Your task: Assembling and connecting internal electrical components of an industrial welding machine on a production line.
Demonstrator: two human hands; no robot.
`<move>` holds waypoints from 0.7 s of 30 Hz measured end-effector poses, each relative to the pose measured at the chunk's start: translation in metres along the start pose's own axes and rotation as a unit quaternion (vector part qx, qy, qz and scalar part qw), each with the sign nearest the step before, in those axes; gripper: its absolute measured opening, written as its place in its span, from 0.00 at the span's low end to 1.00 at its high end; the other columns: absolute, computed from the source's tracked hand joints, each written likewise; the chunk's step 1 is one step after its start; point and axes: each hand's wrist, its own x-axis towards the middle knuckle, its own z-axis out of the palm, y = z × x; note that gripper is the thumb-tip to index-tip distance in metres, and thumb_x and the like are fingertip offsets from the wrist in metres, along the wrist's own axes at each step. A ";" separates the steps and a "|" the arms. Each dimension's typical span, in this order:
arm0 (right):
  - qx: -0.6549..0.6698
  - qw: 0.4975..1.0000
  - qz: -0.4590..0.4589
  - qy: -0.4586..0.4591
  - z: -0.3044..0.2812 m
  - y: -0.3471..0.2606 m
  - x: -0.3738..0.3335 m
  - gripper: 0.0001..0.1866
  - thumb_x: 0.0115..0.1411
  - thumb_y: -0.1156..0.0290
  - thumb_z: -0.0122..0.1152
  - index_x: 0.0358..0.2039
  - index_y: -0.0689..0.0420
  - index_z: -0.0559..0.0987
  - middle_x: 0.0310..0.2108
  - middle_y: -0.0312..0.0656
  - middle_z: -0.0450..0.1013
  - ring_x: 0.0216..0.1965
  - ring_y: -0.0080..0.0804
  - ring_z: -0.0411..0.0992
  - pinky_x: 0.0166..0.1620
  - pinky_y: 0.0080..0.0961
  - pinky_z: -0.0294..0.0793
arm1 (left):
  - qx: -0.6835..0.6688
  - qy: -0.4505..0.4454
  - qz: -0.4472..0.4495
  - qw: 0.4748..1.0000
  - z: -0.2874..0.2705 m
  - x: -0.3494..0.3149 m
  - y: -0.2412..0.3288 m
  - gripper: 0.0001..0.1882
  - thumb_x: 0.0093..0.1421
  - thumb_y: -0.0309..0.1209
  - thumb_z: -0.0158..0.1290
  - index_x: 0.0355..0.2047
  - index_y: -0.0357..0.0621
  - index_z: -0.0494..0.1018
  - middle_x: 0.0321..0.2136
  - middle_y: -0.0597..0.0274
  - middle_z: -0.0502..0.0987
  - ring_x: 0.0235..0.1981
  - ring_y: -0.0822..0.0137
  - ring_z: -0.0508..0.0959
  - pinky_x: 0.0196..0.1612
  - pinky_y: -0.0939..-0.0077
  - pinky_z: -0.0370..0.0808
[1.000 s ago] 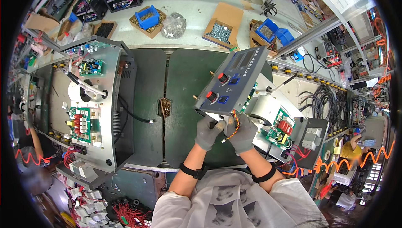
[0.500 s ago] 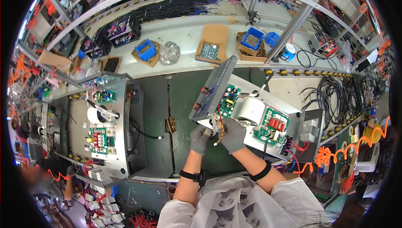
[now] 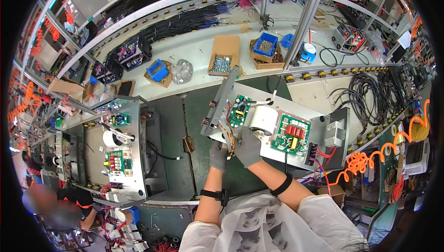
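In front of me, a metal chassis [image 3: 298, 104] lies at a slant with its dark front panel [image 3: 223, 98] on the left. It carries a green circuit board [image 3: 240, 112], a white cylinder [image 3: 263, 119] and another green board with red parts [image 3: 292, 133]. A bundle of orange, black and red wires [image 3: 231, 146] hangs from the panel end. My gloved left hand [image 3: 218, 155] is closed at the bundle's left side, below the panel. My gloved right hand [image 3: 248, 148] closes on the bundle from the right, below the cylinder. Their fingertips are partly hidden.
A similar chassis [image 3: 127, 148] stands on the left, a black cable [image 3: 162, 152] beside it. Behind are a cardboard box of screws [image 3: 222, 62], blue bins [image 3: 265, 44] and a plastic bag [image 3: 181, 71]. An orange coiled hose [image 3: 363, 162] hangs at right. Another person's hand [image 3: 89, 217] shows lower left.
The chassis has turned and shifted slightly left in view, and its front panel looks narrower. My right hand has moved a little left with it. Both hands stay at the wires.
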 end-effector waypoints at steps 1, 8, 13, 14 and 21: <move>0.049 0.999 0.001 0.016 -0.002 -0.001 0.001 0.10 0.51 0.67 0.60 0.33 0.54 0.73 0.23 0.41 0.70 0.21 0.40 0.72 0.23 0.34 0.69 | 0.071 -0.014 -0.011 0.997 -0.004 -0.002 0.002 0.10 0.59 0.26 0.51 0.41 0.37 0.71 0.31 0.63 0.76 0.31 0.73 0.75 0.33 0.79 0.71; 0.004 0.994 -0.061 -0.093 -0.016 -0.008 0.010 0.13 0.53 0.69 0.54 0.41 0.47 0.75 0.33 0.38 0.69 0.29 0.40 0.73 0.29 0.36 0.73 | 0.120 0.006 0.009 0.993 -0.009 0.004 -0.001 0.11 0.54 0.19 0.51 0.39 0.35 0.72 0.32 0.61 0.77 0.31 0.73 0.75 0.33 0.78 0.71; -0.102 0.980 -0.089 -0.148 -0.016 -0.011 0.013 0.14 0.52 0.66 0.55 0.41 0.49 0.75 0.35 0.37 0.69 0.30 0.35 0.74 0.31 0.31 0.75 | 0.106 -0.027 0.031 0.994 -0.009 -0.002 0.005 0.13 0.55 0.21 0.51 0.41 0.33 0.72 0.35 0.60 0.77 0.34 0.71 0.75 0.39 0.76 0.72; -0.082 0.983 -0.113 -0.121 -0.016 -0.012 0.012 0.14 0.52 0.66 0.55 0.41 0.49 0.75 0.35 0.37 0.69 0.30 0.35 0.74 0.31 0.31 0.75 | 0.103 -0.041 0.036 0.993 -0.009 -0.005 0.009 0.12 0.55 0.22 0.51 0.41 0.34 0.73 0.35 0.60 0.76 0.34 0.71 0.75 0.39 0.76 0.72; -0.151 0.976 -0.148 -0.043 -0.014 -0.019 0.007 0.15 0.48 0.72 0.55 0.39 0.53 0.71 0.31 0.38 0.68 0.28 0.31 0.73 0.27 0.27 0.73 | 0.272 0.173 0.216 0.922 0.019 -0.036 0.027 0.11 0.58 0.25 0.46 0.40 0.33 0.69 0.34 0.58 0.73 0.36 0.69 0.72 0.43 0.75 0.68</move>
